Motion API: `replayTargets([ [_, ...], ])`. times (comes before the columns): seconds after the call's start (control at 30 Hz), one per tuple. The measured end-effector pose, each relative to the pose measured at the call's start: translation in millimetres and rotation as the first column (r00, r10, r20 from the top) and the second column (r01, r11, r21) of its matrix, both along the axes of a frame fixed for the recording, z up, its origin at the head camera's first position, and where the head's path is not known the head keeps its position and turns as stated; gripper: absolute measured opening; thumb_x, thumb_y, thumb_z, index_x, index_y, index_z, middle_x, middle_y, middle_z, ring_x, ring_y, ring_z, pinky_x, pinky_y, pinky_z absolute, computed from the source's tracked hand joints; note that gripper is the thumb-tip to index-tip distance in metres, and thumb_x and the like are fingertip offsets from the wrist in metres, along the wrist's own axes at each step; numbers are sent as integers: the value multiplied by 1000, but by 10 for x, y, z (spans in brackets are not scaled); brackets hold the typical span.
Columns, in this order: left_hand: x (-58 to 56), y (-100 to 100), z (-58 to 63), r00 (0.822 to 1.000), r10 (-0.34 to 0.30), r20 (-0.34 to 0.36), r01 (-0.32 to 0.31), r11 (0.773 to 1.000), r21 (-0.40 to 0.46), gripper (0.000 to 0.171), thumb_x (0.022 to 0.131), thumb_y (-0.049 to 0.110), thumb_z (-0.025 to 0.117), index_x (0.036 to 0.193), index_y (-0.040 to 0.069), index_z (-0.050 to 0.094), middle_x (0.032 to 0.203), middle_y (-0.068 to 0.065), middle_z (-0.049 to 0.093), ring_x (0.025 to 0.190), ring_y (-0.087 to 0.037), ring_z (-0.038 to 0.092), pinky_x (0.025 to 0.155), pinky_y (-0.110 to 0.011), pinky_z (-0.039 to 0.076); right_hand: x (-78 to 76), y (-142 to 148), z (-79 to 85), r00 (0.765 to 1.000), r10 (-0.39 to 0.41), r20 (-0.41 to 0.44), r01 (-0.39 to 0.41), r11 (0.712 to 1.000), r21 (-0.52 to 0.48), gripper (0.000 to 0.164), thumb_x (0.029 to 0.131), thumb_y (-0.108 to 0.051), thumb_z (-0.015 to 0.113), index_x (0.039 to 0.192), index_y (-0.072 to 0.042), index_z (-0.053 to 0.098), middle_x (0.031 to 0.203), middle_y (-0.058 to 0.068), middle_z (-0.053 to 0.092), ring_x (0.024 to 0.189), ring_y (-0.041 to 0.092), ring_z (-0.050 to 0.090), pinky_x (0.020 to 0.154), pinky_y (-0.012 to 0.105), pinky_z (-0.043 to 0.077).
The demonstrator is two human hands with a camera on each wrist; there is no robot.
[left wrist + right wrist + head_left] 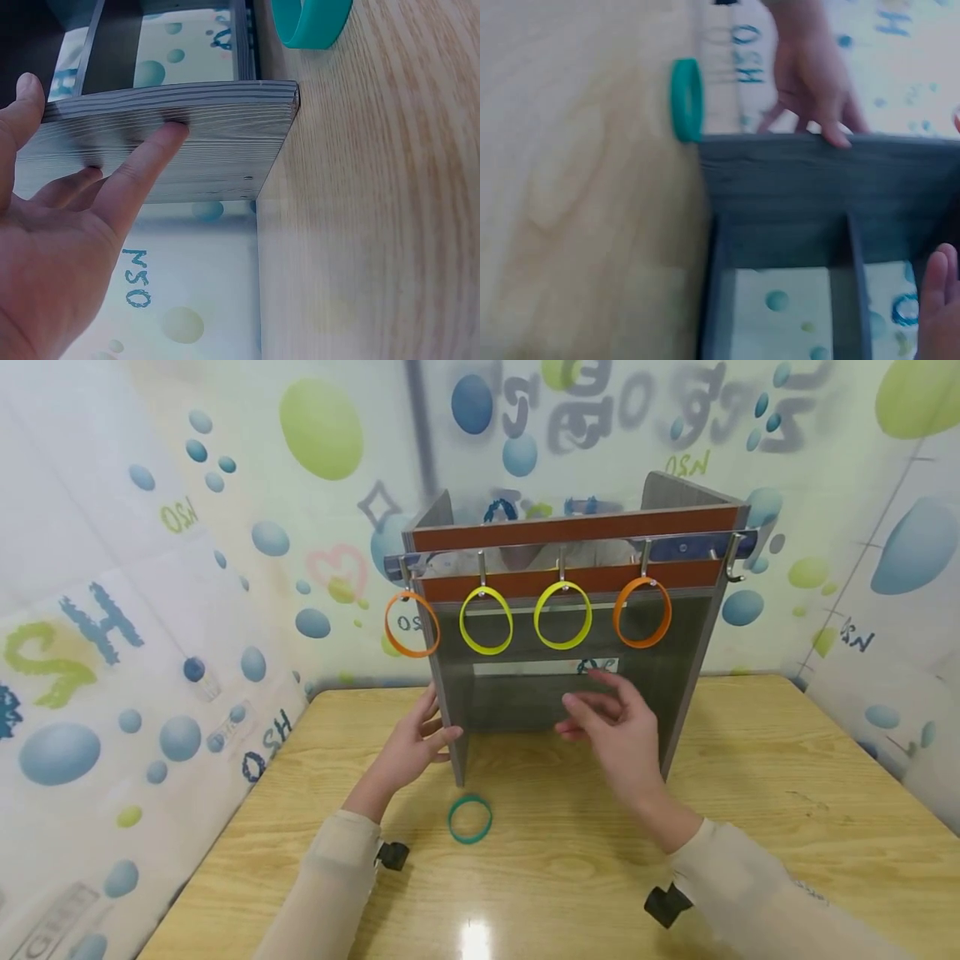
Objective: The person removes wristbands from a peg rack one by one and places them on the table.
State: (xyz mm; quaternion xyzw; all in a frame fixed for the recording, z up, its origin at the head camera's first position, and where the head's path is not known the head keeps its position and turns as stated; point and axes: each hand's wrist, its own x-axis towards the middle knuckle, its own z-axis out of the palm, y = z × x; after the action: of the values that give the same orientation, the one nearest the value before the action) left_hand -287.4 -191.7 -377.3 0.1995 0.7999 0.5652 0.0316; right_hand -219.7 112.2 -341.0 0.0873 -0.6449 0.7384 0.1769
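My left hand [408, 743] grips the left side panel [172, 142] of a grey wooden rack [686, 660], thumb at the front edge and fingers against the outer face. My right hand [618, 727] hovers before the rack's middle with loosely bent fingers and nothing in them. Above it, an orange ring [401, 652], a yellow ring [486, 650], another yellow ring [562, 645] and a second orange ring [642, 642] hang from metal hooks along the rack's front. A green ring [470, 841] lies on the table near the panel's foot, also seen as a teal band [319, 26] in the left wrist view.
At the right end of the hook rail [600, 556] is a bare hook [733, 560]. The rack stands on a wooden table [780, 793], with patterned wall sheets [247, 527] behind and at both sides. Black wrist devices [392, 855] sit at both cuffs.
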Motion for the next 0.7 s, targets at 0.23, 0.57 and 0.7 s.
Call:
replayTargets([
  [0.23,-3,-6,-17,1000,3,-15,-3,1000,-9,89,108,21,66,166,58,10,179,-3,22,154,-45,43,92,-56,64,-43,130,201,969,-143,-199,98,970,-220,59,99,-6,75,148,-16,45,102,-1,80,60,15,74,64,31,67],
  [0.57,3,-7,-10,1000,0,-12,0,1000,-6,89,108,20,65,166,58,10,179,-2,21,154,-45,43,93,-57,64,-90,210,328,945,-191,-266,118,956,-267,63,98,-8,77,151,-16,44,102,2,80,79,16,75,74,31,68],
  [0.7,4,-2,-6,1000,-2,-17,2,1000,-8,89,108,19,65,165,59,11,179,-2,22,154,-45,43,92,-57,64,-97,226,352,937,-189,-293,100,950,-295,61,97,-6,77,150,-14,47,101,4,81,78,18,76,74,30,68],
])
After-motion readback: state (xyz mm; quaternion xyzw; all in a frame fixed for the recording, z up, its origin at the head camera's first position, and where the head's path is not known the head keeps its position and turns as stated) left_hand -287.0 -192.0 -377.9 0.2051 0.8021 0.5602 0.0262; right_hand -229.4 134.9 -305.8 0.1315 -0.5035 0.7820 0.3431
